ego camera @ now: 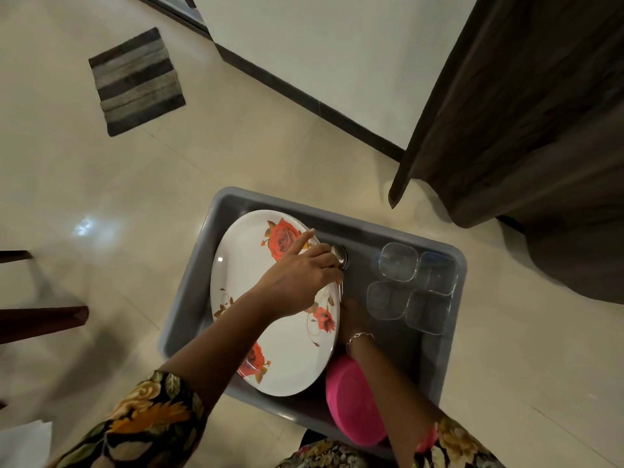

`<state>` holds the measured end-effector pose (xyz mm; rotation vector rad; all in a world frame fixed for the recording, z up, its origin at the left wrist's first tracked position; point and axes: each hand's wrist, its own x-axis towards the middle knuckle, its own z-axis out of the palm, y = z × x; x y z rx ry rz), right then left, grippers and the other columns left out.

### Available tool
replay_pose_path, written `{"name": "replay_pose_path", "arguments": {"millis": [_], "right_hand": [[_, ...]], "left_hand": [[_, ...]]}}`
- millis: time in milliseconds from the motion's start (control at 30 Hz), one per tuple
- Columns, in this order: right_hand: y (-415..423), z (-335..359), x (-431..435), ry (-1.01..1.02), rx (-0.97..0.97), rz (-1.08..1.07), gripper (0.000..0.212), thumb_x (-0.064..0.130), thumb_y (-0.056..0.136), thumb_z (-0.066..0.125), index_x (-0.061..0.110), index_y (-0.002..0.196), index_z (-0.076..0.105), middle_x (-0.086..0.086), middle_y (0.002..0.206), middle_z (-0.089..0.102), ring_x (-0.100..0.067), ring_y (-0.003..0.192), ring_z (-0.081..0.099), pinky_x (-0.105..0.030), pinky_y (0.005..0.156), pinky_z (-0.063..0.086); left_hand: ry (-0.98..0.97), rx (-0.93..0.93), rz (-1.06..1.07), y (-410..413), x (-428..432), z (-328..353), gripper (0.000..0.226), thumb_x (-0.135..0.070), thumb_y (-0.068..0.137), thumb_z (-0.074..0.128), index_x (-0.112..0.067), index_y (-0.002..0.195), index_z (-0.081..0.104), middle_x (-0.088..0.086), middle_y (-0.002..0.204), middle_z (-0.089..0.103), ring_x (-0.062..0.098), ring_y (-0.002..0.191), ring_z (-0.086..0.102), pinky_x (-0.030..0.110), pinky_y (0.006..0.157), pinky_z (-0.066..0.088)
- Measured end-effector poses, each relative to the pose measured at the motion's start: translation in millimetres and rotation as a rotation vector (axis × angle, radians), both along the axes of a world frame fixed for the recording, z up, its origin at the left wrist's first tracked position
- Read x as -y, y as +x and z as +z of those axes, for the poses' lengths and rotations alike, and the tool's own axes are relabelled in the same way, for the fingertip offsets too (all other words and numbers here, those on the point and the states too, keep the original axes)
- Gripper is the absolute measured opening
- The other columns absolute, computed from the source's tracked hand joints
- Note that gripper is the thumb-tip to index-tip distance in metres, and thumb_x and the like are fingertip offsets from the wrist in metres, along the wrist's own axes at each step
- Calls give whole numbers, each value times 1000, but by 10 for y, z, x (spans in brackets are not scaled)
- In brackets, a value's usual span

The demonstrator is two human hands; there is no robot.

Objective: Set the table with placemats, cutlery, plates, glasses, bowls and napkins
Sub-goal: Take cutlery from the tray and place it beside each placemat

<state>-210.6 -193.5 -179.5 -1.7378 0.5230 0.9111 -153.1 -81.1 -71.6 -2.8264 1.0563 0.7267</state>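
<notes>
**Q.** How are the hands shown?

**A.** The left hand point(300, 278) is reached across the rose-printed plates point(243, 265). Its thumb and curled fingers are closed on a bunch of spoons point(340, 255), and the forefinger is left straight. The right hand point(351, 315) is largely covered by the left. It is placed low beside the plate edge, and whether anything is gripped by it cannot be told.

**Q.** Where are the task's things, and how far is the work judged to be advanced?

**A.** All are held in a grey tub point(354, 228) set on the tiled floor. The plates lie at its left and the spoons just beside them. Four clear glasses point(398, 261) are at its far right and the pink bowls point(354, 400) at its near edge. No table is in view. An early stage is inferred: the cutlery is being lifted out, and the laying itself is still to be done. No placemats or napkins can be identified.
</notes>
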Motion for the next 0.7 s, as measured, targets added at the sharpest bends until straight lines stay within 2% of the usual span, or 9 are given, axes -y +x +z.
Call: {"name": "replay_pose_path", "arguments": {"millis": [67,133,167,267,367,500,700], "right_hand": [[-46,136,43,83,11,-135,17,16,92,49,4,86,59,-3,68,54,-22,73,49,-25,57,35],[-88,266,101,105,61,-166,18,12,96,42,11,84,55,0,65,51,-17,66,50,-26,64,40],[-108,322,134,126,56,-171,20,15,97,41,15,81,52,1,61,49,-15,61,48,-27,61,40],[-142,480,252,163,69,-166,29,16,99,37,17,70,41,2,52,37,-9,46,35,-21,45,28],[-169,688,373,111,216,-173,29,11,98,37,24,73,42,6,56,40,-6,50,39,-21,49,29],[-203,928,576,36,429,-113,24,10,98,36,23,80,47,11,54,41,0,42,46,-16,47,29],[-239,1030,875,24,479,-76,17,10,98,36,10,89,50,12,55,41,4,47,50,-13,45,33]], "left_hand": [[30,-6,0,4,22,19,58,-15,85,64,-24,139,44,1,145,41,21,143,19,42,110,-16],[68,-10,7,1,47,33,58,-15,87,62,-25,140,42,-1,147,38,19,143,17,44,113,-13],[73,-10,14,-4,55,36,58,-14,87,62,-25,140,42,-1,147,37,19,144,17,44,113,-13],[65,4,28,-20,65,28,55,-11,86,61,-24,137,46,0,144,42,20,142,22,42,110,-15],[117,0,29,-34,100,11,54,-14,86,62,-25,137,45,0,144,41,21,142,21,46,115,-8],[168,-6,-11,-19,255,-101,56,-15,87,61,-24,139,42,2,145,40,22,143,20,49,116,-3],[259,-21,-114,83,518,-493,51,-14,90,54,-20,140,41,5,146,40,24,141,25,48,116,4]]}}
